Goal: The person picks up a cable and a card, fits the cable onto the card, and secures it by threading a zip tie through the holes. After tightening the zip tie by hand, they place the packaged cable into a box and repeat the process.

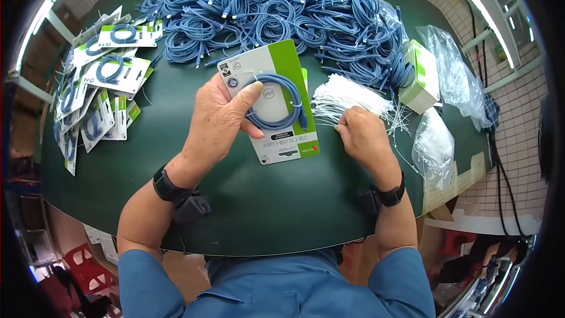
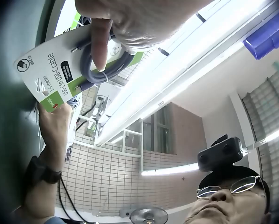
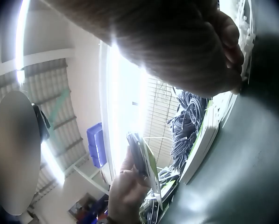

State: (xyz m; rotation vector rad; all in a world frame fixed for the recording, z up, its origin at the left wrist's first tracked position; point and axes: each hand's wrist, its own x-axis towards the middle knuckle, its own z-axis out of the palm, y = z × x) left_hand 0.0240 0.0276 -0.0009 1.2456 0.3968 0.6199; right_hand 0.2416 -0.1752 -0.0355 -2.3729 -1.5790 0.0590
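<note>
Two hands busy: left hand grips backing card above tabletop, thumb pinning coiled blue cable. Right hand, fingers curled, picks at white ties. Best to pull single tie, keep coil flat and centred.

I see a dark green round table, and across its far side lies a big heap of coiled blue cables. On its left edge sits a stack of packaged cable cards; to the right I make out a bundle of white cable ties, a green-and-white box and crumpled clear plastic bags.
</note>
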